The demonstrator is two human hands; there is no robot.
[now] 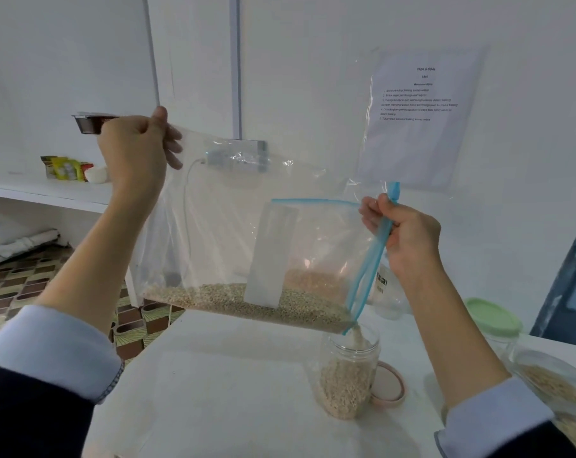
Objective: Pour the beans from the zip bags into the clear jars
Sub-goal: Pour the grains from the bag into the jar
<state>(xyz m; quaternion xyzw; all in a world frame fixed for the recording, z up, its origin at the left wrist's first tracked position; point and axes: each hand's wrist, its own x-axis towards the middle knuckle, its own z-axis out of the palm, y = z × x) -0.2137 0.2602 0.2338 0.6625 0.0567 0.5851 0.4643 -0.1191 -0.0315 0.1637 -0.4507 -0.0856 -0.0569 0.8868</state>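
Setting: white tabletop [247, 391] is sitting against a white wall, a printed sheet [418, 117] hanging at 1 o'clock.
Key relation: zip bag [247, 226] is hanging between both hands, its long axis sloping from 10 o'clock down to 4 o'clock, the low open corner sitting just above the mouth of the open clear jar [347, 368].
Left hand: left hand [134, 150] is pinching the sealed bottom corner of the bag, held high at 10 o'clock, well apart from the jar.
Right hand: right hand [405, 239] is gripping the blue zip strip [372, 259] at 3 o'clock; it is the nearer hand to the jar and seems to be steering the spout.
Bag contents: pale beans [247, 297] are lying along the lower edge, a thin stream falling from the corner into the jar.
Jar contents: the open jar is looking roughly half full of the same beans.
Lid: pink lid [390, 385] is lying flat, touching or just behind the jar at 3 o'clock of it.
Other containers: green-lidded jar [494, 317] is standing at 4 o'clock; a second bag of beans [554, 381] is lying at the far right edge.
Judgement: pouring appears to be midway; raising the left hand further would likely send the rest toward the spout.
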